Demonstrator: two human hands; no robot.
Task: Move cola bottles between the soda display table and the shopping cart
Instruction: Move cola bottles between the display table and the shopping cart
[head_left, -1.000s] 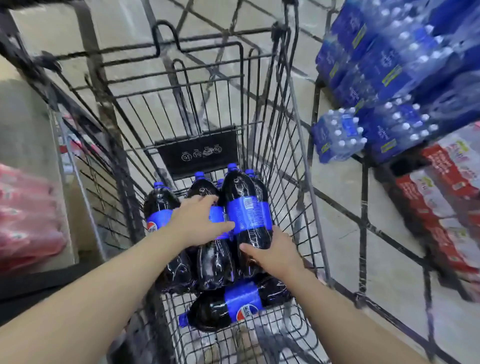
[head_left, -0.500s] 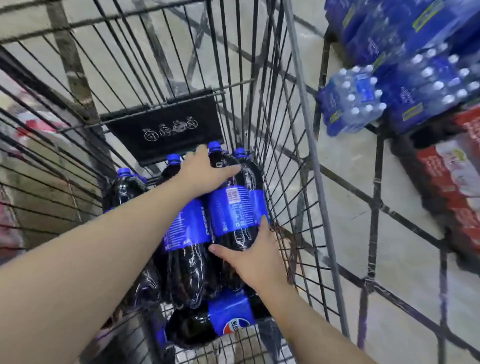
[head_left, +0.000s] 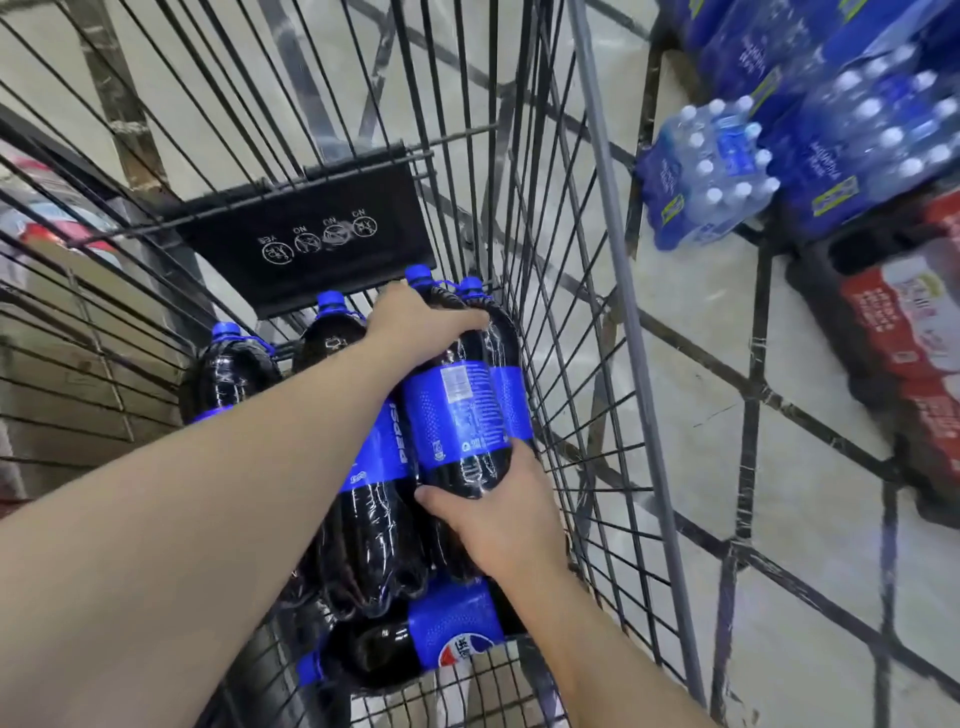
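With our left hand (head_left: 415, 325) and right hand (head_left: 498, 512) gripping the dark blue-labelled plastic cola bottle (head_left: 462, 415) against the black wire shopping cart (head_left: 597, 218) wall, its slick film could slip.

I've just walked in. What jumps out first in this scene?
Two bare hands grip one cola bottle inside the wire shopping cart: the left hand near its neck, the right hand at its base. More dark bottles crowd beside it, and blue packs of water bottles sit on the right.
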